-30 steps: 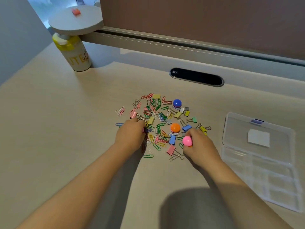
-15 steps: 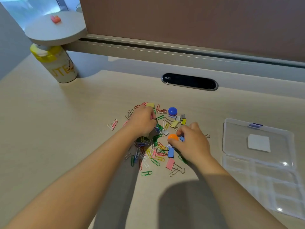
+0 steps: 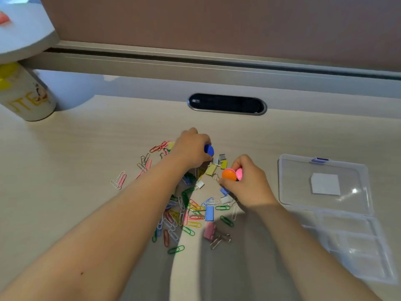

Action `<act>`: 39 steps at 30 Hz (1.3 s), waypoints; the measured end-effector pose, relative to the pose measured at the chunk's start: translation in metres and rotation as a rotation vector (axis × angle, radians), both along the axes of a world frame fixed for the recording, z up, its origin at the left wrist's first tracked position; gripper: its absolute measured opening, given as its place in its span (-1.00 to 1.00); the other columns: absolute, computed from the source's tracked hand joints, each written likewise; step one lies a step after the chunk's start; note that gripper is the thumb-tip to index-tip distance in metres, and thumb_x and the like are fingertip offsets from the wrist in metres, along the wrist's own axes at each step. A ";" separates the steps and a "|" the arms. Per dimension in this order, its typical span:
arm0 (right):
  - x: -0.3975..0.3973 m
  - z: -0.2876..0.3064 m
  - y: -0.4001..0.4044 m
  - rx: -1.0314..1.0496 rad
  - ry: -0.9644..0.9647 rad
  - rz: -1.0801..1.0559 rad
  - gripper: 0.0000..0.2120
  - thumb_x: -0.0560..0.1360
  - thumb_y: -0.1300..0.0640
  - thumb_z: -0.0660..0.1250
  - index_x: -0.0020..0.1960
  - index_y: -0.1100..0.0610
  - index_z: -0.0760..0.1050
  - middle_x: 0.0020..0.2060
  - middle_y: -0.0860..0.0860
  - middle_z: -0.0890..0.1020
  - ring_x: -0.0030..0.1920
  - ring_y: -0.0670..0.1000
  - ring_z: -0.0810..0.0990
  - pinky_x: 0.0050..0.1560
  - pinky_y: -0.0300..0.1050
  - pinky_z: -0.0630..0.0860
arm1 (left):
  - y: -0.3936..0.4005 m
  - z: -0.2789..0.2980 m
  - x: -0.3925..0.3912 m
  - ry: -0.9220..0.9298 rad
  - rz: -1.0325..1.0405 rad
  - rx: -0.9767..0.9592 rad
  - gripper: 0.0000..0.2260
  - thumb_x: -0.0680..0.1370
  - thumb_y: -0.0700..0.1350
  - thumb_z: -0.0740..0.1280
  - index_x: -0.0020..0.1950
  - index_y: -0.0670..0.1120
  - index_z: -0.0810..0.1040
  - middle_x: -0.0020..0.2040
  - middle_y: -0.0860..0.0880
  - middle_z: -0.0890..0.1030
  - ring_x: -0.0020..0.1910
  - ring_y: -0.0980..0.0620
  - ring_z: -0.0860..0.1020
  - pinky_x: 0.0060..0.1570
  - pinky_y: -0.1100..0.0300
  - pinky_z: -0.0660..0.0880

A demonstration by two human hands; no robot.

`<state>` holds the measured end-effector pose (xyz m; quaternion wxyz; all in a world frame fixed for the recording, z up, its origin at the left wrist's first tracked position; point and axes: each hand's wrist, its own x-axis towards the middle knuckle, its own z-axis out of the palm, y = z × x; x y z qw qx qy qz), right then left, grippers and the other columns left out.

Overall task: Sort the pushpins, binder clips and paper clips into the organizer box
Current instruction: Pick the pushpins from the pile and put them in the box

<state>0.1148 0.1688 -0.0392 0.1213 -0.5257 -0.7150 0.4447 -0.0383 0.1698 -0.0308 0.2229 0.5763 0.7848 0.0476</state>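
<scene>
While the right hand (image 3: 249, 183) pinches orange pushpin (image 3: 229, 174) and pink pushpin (image 3: 239, 173), left hand (image 3: 191, 148) grasps blue pushpin (image 3: 209, 150); light, slick domes, best nipped at rims.

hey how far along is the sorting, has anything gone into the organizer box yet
Nothing looks sorted yet: the organizer box lies open with no pieces visible in its compartments. In hand: the right hand holds the orange pushpin and the pink pushpin; the left hand grips the blue pushpin. Left: the paper clips and binder clips lie scattered on the desk.
</scene>
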 end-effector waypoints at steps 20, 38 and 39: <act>0.113 0.035 0.008 0.000 0.246 -0.096 -0.76 0.42 0.28 0.38 -0.21 0.04 0.33 -0.26 -0.10 0.41 -0.31 -0.18 0.38 -0.52 -0.59 0.32 | -0.023 0.024 0.089 -0.041 0.119 0.155 -0.76 0.59 -0.11 0.20 0.14 -0.24 0.51 0.14 -0.20 0.51 0.10 -0.15 0.49 -0.03 0.17 0.33; 0.122 0.016 0.004 -0.002 0.152 0.007 -0.75 0.44 0.14 0.38 -0.03 0.01 0.31 -0.05 -0.03 0.44 -0.05 0.00 0.43 -0.26 -0.25 0.36 | -0.042 0.006 0.105 0.087 0.147 -0.023 -0.56 0.51 -0.04 0.34 0.36 -0.12 0.40 0.26 -0.18 0.47 0.23 -0.18 0.44 0.17 0.05 0.40; 0.121 0.015 0.005 -0.003 0.152 0.006 -0.75 0.44 0.14 0.38 -0.02 0.01 0.31 -0.04 -0.03 0.44 -0.04 -0.01 0.43 -0.19 -0.22 0.37 | -0.039 0.004 0.105 0.109 0.132 -0.026 -0.57 0.52 -0.04 0.32 0.36 -0.12 0.41 0.26 -0.19 0.46 0.23 -0.18 0.44 0.16 0.05 0.41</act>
